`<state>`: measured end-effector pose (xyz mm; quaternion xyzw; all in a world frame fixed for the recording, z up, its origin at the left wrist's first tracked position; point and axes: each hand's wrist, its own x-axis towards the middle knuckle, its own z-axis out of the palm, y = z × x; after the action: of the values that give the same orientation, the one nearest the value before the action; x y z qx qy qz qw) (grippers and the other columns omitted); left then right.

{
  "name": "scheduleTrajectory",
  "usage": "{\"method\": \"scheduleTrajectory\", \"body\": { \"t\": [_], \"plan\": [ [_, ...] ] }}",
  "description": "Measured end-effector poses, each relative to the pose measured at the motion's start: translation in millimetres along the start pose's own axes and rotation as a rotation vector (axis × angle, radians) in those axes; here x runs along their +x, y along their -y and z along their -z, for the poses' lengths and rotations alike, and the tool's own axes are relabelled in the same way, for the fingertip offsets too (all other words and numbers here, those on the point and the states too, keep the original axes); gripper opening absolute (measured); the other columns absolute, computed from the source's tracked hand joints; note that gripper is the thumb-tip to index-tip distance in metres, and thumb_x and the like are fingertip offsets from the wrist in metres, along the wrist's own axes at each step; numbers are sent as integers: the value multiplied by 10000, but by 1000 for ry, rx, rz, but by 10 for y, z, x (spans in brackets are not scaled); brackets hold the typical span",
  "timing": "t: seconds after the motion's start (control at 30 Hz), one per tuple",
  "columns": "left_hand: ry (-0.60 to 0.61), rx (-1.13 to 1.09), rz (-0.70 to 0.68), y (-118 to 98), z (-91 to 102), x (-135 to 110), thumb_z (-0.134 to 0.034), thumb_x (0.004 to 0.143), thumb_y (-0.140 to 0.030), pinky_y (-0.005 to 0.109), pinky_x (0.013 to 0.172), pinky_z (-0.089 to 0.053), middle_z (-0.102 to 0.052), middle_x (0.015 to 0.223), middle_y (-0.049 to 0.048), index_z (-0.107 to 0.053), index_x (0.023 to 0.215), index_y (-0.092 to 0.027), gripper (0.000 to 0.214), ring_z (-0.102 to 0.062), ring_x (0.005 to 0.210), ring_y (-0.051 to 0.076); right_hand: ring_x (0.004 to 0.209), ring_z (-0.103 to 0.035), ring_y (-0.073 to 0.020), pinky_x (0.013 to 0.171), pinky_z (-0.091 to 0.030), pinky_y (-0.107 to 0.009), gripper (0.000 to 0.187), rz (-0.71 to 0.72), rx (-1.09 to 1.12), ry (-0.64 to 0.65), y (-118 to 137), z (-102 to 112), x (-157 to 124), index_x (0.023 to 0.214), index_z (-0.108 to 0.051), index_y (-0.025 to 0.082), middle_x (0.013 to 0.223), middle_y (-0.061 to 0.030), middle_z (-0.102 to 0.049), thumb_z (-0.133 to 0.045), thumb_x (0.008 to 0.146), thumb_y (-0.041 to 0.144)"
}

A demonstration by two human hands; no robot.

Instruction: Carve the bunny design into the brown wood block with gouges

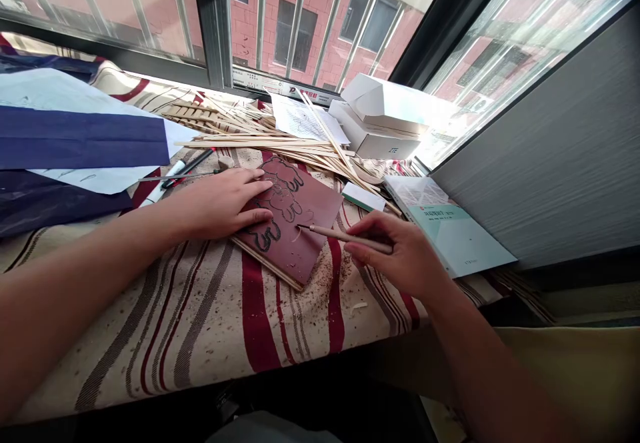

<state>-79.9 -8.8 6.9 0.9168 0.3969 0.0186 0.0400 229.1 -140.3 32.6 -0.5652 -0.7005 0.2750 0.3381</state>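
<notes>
A reddish-brown carving board (305,226) with a cut bear-like outline lies on the striped cloth (200,309). My left hand (220,201) rests flat on the board's left part, fingers stretched out, holding it down. My right hand (400,256) is closed around a thin wooden-handled carving tool (340,234), whose tip touches the board near its middle right. Wood shavings lie scattered around the board.
A heap of thin wooden sticks (260,137) lies behind the board. Dark blue and white paper sheets (75,139) sit at the left, with pens (185,168) beside them. White boxes (380,119) stand by the window, a booklet (450,226) lies at the right, and a small green-edged block (363,196) near it.
</notes>
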Motion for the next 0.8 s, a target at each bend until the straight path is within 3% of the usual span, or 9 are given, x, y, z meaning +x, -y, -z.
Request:
{"method": "scheduleTrajectory", "body": {
  "t": [0.07,0.13,0.3,0.4,0.5,0.57,0.63,0.7,0.8],
  "plan": [
    [5,9,0,-15,10,2,-331,1058,-657,520,1362,-353,-435,1744,191,-532,1652,-128,821,-444,1615,357,667,-681,-179,641,-494,-303,121,63,-267,103,52,78,-27,991,-736,206,814,-38,-784,-726,961,322],
    [28,16,12,-38,27,5,-330,1056,-644,538,1368,-341,-420,1749,203,-526,1654,-110,825,-433,1623,370,650,-633,-181,656,-443,-306,189,119,-463,178,117,135,-9,1100,-740,191,759,-30,-749,-616,1018,307],
    [44,-18,50,-93,44,14,-363,1061,-634,535,1391,-306,-370,1777,205,-502,1672,-105,820,-382,1662,366,519,-465,-177,635,-345,-323,410,126,-660,378,293,205,188,1338,-774,185,549,23,-566,-512,1032,265],
    [42,-49,58,-105,27,19,-384,1062,-621,540,1401,-287,-339,1792,209,-486,1683,-104,814,-354,1679,371,536,-503,-185,618,-336,-336,421,167,-724,441,374,250,340,1374,-808,231,629,-28,-697,-548,1056,324],
    [41,-56,56,-104,7,24,-376,1064,-623,532,1409,-275,-324,1798,208,-471,1693,-104,821,-340,1687,365,607,-609,-193,634,-381,-344,392,233,-739,501,439,301,493,1354,-838,283,877,-65,-850,-584,1058,323],
    [43,-56,55,-103,-2,27,-374,1065,-622,525,1411,-276,-314,1802,210,-459,1698,-101,825,-335,1690,362,638,-649,-196,646,-401,-346,354,277,-739,530,490,325,595,1298,-865,304,943,-59,-871,-625,1039,287],
    [50,-55,55,-109,-10,33,-372,1070,-596,522,1413,-274,-304,1805,212,-450,1702,-95,811,-329,1692,362,615,-638,-188,624,-379,-338,308,328,-768,569,562,334,699,1238,-888,307,867,-50,-861,-669,1025,270],
    [47,-48,64,-125,-22,40,-371,1079,-549,514,1416,-271,-314,1801,210,-455,1699,-92,775,-328,1693,359,596,-617,-175,601,-334,-330,289,395,-858,651,665,331,806,1229,-890,297,826,-48,-851,-676,1036,267],
    [24,-37,85,-159,-44,52,-361,1095,-486,491,1424,-267,-344,1791,199,-480,1687,-94,720,-340,1688,349,656,-646,-165,621,-326,-322,318,471,-1014,815,854,298,966,1267,-872,258,946,-61,-876,-625,1070,219]
  ]
}}
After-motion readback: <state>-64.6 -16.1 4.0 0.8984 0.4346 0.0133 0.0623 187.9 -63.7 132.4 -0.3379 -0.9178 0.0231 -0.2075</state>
